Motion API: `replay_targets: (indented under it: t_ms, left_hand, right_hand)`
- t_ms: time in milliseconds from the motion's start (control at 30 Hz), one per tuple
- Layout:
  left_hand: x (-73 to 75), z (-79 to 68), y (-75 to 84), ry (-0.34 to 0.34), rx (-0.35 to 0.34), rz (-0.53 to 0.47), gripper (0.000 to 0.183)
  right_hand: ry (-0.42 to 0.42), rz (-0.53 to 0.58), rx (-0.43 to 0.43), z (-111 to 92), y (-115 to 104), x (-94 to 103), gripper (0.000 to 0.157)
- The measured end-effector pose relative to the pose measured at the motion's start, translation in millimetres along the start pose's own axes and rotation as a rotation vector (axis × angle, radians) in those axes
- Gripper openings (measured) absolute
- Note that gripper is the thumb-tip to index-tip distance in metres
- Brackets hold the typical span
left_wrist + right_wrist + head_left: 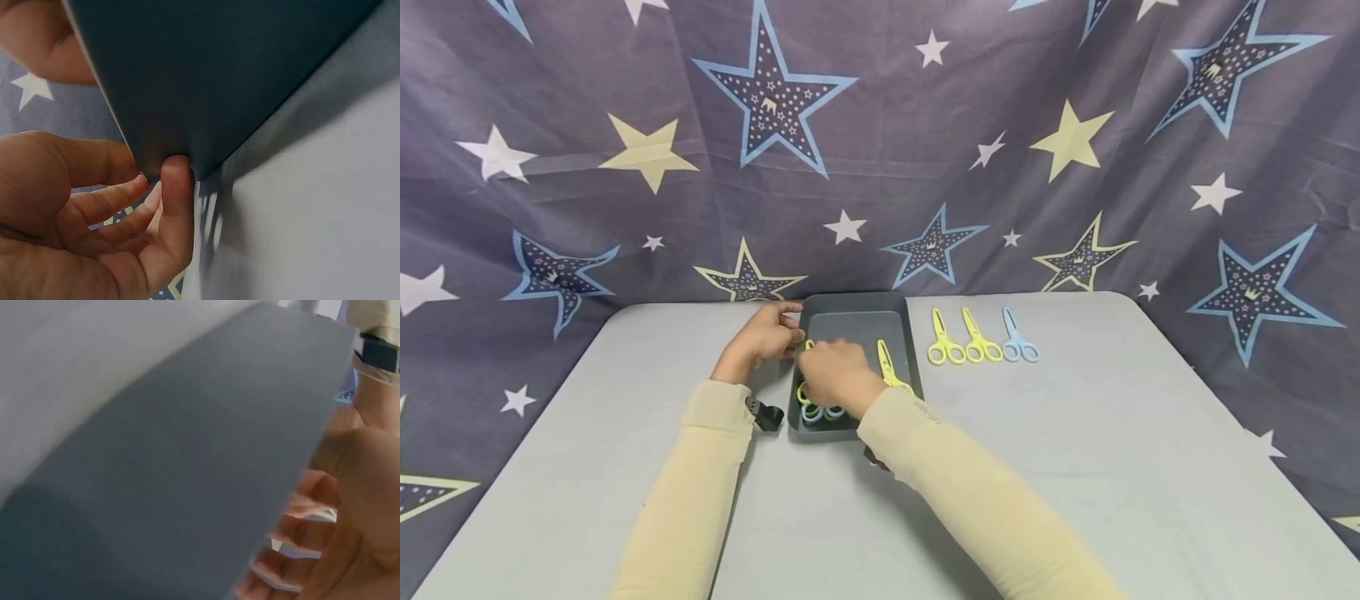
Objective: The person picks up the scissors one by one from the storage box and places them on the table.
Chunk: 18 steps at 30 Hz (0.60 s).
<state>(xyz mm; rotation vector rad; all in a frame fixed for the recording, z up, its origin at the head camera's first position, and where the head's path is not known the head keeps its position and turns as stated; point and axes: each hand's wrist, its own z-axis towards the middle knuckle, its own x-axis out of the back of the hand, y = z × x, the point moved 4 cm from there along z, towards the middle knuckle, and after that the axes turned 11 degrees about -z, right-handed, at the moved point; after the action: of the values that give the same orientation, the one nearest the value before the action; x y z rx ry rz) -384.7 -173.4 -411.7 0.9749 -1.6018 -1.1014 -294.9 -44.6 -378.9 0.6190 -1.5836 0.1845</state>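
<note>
A dark grey tray (855, 303) lies on the table. My left hand (765, 335) holds its left side near the far corner; in the left wrist view, fingertips (177, 167) touch its outer wall and rim. My right hand (837, 373) reaches down into the tray's left half, over several scissors with blue handles (812, 413) and yellow handles (803, 394). What its fingers do is hidden; in the right wrist view the tray wall (187, 444) covers the fingertips. Yellow scissors (887, 364) lie in the tray's right part, partly behind my right sleeve.
Right of the tray, two yellow scissors (943, 340) (978, 337) and light blue scissors (1017, 337) lie in a row, blades pointing away. A pale grey cloth covers the table (1112, 433). A star-patterned curtain (880, 150) hangs behind the far edge.
</note>
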Motion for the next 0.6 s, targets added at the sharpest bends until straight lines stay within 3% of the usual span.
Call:
replay_targets:
  t_ms: [267,600]
  left_hand:
    - [0.5,-2.8,2.4,-0.001,-0.026,0.010,0.064]
    - [0.8,1.3,-1.7,-0.003,-0.008,-0.008,0.065]
  right_hand:
    - [0.064,0.032,0.076,4.2,-10.1,1.8,0.026]
    - [0.035,0.033,0.063,1.8,-6.9,1.1,0.020]
